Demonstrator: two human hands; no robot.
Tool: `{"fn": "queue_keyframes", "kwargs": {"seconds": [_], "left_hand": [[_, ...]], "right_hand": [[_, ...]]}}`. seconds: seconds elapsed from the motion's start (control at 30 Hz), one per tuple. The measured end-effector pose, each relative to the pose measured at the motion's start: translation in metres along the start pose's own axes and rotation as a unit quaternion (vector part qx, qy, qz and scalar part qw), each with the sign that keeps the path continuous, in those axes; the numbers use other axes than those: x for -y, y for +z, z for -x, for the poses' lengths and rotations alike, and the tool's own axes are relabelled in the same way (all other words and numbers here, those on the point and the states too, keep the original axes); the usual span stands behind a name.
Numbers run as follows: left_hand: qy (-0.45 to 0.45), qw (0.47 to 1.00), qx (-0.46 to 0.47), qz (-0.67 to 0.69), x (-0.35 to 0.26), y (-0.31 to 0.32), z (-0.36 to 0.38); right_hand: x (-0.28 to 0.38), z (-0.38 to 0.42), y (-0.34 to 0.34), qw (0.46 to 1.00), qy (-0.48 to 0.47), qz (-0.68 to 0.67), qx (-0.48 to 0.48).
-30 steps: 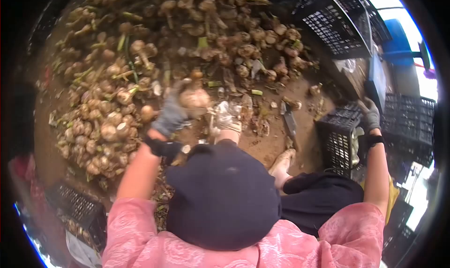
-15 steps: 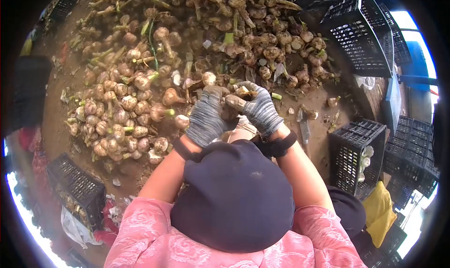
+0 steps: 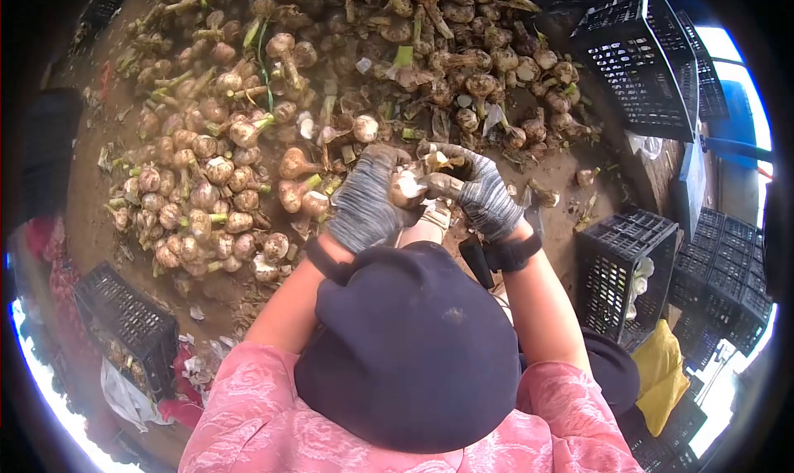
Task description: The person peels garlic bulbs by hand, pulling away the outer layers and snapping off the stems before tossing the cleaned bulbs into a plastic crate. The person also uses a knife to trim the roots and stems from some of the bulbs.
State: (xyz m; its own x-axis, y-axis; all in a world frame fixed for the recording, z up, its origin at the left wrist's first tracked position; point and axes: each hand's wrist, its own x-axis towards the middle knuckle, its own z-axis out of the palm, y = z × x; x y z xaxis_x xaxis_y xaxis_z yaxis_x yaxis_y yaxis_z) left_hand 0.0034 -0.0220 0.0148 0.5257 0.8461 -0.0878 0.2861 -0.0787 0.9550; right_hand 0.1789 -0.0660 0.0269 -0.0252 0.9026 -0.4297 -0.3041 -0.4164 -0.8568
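In a striped grey glove, my left hand [image 3: 366,198] is closed round a garlic bulb [image 3: 406,189] that shows a clean white side. My right hand [image 3: 475,190], gloved the same way, is at the bulb's right side, with a peeled-back bit of pale skin [image 3: 440,160] pinched between its thumb and fingers. Both hands are close together above the ground, just beyond the dark cap. Left of them lie a few loose bulbs [image 3: 294,164], and a large heap of soiled garlic [image 3: 219,171] with stems spreads ahead and to the left.
Black crates stand at the upper right [image 3: 641,76], lower right [image 3: 626,262] and lower left [image 3: 126,324]. A yellow cloth [image 3: 662,378] hangs at the lower right. More garlic [image 3: 480,84] covers the brown ground ahead. A blade-like tool lies partly hidden right of my right hand.
My hands have moved slightly apart, my right hand shifting right and down. The bulb's white side now shows between them. The view has shifted a little.
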Motion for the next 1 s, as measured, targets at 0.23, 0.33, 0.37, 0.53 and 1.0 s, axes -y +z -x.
{"fn": "queue_keyframes", "kwargs": {"seconds": [0.23,0.33,0.37,0.53,1.0], "left_hand": [[0.109,0.967,-0.026,-0.23,0.01,0.001,-0.001],[0.113,0.98,-0.013,-0.162,0.004,-0.001,-0.001],[0.09,0.991,-0.002,-0.098,0.002,-0.001,-0.001],[-0.084,0.933,0.044,0.346,0.016,-0.004,-0.002],[-0.146,0.827,0.056,0.54,0.015,0.005,0.0]], "right_hand": [[-0.004,0.004,0.017,0.974,0.053,0.195,-0.108],[-0.004,0.005,0.01,0.978,0.033,0.191,-0.077],[-0.001,0.005,0.009,0.982,0.024,0.181,-0.055],[0.007,0.015,0.002,0.999,0.041,0.018,0.011],[-0.006,0.013,0.005,1.0,-0.01,0.014,-0.017]]}}
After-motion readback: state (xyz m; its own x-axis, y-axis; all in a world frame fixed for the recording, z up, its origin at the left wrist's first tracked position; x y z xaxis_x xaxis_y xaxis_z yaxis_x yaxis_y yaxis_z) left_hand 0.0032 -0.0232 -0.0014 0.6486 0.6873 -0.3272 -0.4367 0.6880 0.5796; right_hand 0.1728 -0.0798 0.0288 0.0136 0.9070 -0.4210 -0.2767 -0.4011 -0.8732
